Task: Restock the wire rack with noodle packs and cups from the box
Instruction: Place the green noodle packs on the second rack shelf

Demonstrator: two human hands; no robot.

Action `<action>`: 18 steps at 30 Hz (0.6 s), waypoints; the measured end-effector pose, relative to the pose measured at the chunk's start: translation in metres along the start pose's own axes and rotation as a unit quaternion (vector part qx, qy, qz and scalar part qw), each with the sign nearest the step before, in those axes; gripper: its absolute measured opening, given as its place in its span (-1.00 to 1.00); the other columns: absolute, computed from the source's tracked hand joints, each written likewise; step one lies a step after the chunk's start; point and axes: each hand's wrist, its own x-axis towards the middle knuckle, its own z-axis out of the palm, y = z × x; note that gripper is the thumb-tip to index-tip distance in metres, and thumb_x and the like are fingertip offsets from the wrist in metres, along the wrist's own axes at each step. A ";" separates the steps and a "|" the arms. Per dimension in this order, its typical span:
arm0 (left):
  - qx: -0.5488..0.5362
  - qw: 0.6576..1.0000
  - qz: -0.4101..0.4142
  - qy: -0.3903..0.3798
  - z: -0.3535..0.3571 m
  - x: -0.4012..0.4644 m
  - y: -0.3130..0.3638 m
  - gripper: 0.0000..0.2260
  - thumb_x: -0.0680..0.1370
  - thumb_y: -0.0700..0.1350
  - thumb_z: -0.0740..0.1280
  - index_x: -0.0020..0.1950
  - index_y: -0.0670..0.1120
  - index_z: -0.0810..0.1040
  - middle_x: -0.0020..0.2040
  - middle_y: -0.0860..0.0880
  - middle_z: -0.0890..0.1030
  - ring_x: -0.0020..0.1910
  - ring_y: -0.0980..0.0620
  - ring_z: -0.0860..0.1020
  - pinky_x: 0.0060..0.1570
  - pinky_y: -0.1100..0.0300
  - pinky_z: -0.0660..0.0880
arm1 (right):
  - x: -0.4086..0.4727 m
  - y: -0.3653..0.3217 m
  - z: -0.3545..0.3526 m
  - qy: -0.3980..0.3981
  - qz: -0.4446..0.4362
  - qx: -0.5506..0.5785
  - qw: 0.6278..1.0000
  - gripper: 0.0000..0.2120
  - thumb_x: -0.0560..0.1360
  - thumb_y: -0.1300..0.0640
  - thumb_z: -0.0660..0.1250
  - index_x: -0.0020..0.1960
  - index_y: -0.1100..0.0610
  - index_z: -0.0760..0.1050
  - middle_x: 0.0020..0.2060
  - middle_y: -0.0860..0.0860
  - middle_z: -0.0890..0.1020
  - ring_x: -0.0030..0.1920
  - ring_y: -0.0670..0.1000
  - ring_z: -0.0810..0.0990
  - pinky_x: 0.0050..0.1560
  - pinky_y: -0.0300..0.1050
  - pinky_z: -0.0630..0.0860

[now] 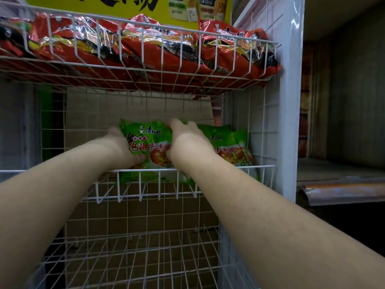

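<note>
Both hands, left hand [123,142] and right hand [187,134], grip a green noodle pack [150,147] mid-frame on the wire rack's [208,167] middle shelf, red packs [145,49] stacked above.

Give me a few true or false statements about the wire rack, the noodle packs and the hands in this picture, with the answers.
1. Both hands hold a green plastic noodle pack on the middle shelf of the white wire rack. True: the left hand grips its left edge and the right hand its right side.
2. The top shelf is filled with green packs. False: it holds red foil noodle packs.
3. Another green noodle pack lies to the right of the held one. True.
4. The bottom wire shelf is stacked with noodle cups. False: no cups show there.
5. The right hand hangs idle outside the rack. False: it reaches into the middle shelf.
</note>
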 end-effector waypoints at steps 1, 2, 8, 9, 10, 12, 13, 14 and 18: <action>-0.003 1.000 0.007 -0.005 0.001 -0.001 0.001 -0.20 0.50 0.20 0.40 0.52 -0.18 0.12 0.34 -0.21 0.47 0.19 -0.18 0.53 0.08 0.01 0.48 | 0.001 0.000 0.002 -0.015 0.001 0.003 1.000 -0.24 0.43 0.34 0.42 0.52 -0.03 0.19 0.36 0.14 0.32 0.20 0.19 0.47 0.12 0.12 0.57; 0.004 1.000 0.020 -0.012 0.001 -0.002 0.002 -0.25 0.52 0.18 0.38 0.52 -0.17 0.14 0.33 -0.20 0.48 0.15 -0.16 0.53 0.07 0.02 0.48 | 0.002 0.000 0.003 -0.025 0.004 0.000 1.000 -0.24 0.45 0.32 0.42 0.52 -0.04 0.19 0.36 0.14 0.33 0.16 0.18 0.50 0.11 0.13 0.59; 0.045 0.994 0.101 -0.023 -0.004 -0.010 0.005 -0.61 0.62 0.11 0.25 0.36 -0.06 0.36 0.05 -0.04 0.47 -0.01 -0.04 0.45 -0.07 0.15 0.37 | 0.008 0.003 0.009 -0.052 0.027 -0.055 0.997 -0.37 0.50 0.23 0.38 0.51 0.02 0.25 0.37 0.15 0.35 0.10 0.16 0.53 0.06 0.08 0.60; 0.042 0.993 0.107 -0.020 -0.004 -0.010 0.005 -0.65 0.62 0.11 0.25 0.31 -0.04 0.39 0.02 -0.02 0.46 -0.02 -0.04 0.45 -0.08 0.15 0.36 | 0.009 0.003 0.010 -0.057 0.034 -0.053 0.996 -0.35 0.50 0.22 0.38 0.52 0.02 0.23 0.38 0.15 0.34 0.10 0.17 0.53 0.06 0.08 0.60; 0.039 0.993 0.111 -0.018 -0.004 -0.009 0.004 -0.69 0.62 0.11 0.25 0.27 -0.03 0.40 -0.01 -0.01 0.47 -0.03 -0.04 0.46 -0.10 0.15 0.36 | 0.010 0.003 0.011 -0.060 0.041 -0.048 0.996 -0.33 0.50 0.21 0.39 0.53 0.01 0.21 0.39 0.16 0.32 0.12 0.18 0.54 0.07 0.10 0.61; 0.033 0.992 0.117 -0.016 -0.002 -0.007 0.003 -0.75 0.61 0.11 0.27 0.18 -0.01 0.42 -0.10 0.03 0.47 -0.07 -0.02 0.48 -0.18 0.14 0.36 | 0.011 0.003 0.013 -0.061 0.051 -0.032 0.996 -0.29 0.49 0.20 0.40 0.54 -0.02 0.16 0.42 0.16 0.28 0.17 0.21 0.53 0.08 0.12 0.60; 0.031 0.993 0.117 -0.015 -0.002 -0.007 0.003 -0.76 0.61 0.12 0.27 0.15 0.00 0.41 -0.14 0.04 0.46 -0.12 0.00 0.48 -0.24 0.15 0.35 | 0.011 0.003 0.013 -0.059 0.052 -0.024 0.997 -0.28 0.49 0.19 0.41 0.54 -0.03 0.16 0.42 0.16 0.28 0.18 0.22 0.52 0.09 0.13 0.60; 0.030 0.993 0.114 -0.016 -0.001 -0.007 0.003 -0.76 0.60 0.12 0.27 0.13 0.00 0.40 -0.15 0.04 0.46 -0.17 0.03 0.46 -0.29 0.17 0.34 | 0.011 0.003 0.014 -0.056 0.053 -0.017 0.997 -0.28 0.48 0.19 0.41 0.54 -0.03 0.16 0.41 0.16 0.28 0.18 0.22 0.52 0.09 0.14 0.60; 0.033 0.994 0.105 0.003 0.000 -0.010 0.004 -0.64 0.61 0.19 0.22 0.26 -0.02 0.45 -0.05 -0.01 0.53 -0.12 0.01 0.49 -0.24 0.16 0.39 | 0.008 0.004 0.014 -0.029 0.055 0.005 0.998 -0.28 0.46 0.19 0.43 0.51 -0.04 0.18 0.36 0.15 0.33 0.13 0.20 0.55 0.05 0.13 0.61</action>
